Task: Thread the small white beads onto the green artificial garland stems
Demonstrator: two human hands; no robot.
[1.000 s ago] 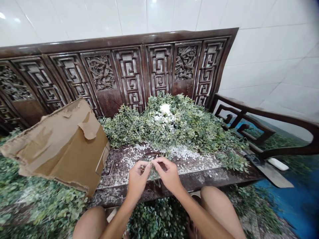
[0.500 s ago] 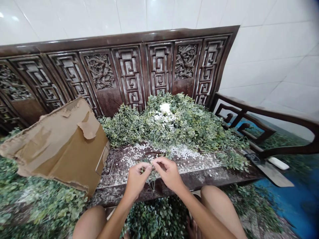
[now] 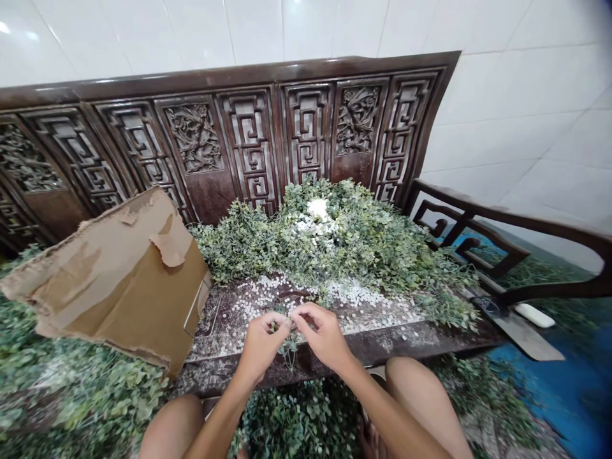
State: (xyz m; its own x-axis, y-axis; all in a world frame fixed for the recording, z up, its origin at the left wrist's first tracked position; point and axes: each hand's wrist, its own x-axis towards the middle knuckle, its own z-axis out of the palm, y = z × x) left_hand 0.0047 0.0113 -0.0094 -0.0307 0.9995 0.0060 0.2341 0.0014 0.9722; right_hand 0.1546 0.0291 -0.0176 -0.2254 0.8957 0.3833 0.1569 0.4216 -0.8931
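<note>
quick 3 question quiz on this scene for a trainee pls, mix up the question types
1. True or false: the left hand and the right hand both pinch one small green leafy sprig between them.
2. Multiple choice: the torn brown cardboard box lies on which side of the hands? A) the person's left B) the person's right C) behind the carved backrest
3. Fill in: the small white round pieces lie scattered on the dark wooden bench seat, in front of the ____ of green leafy sprigs.

Key: 1 true; 2 A; 3 heap
</note>
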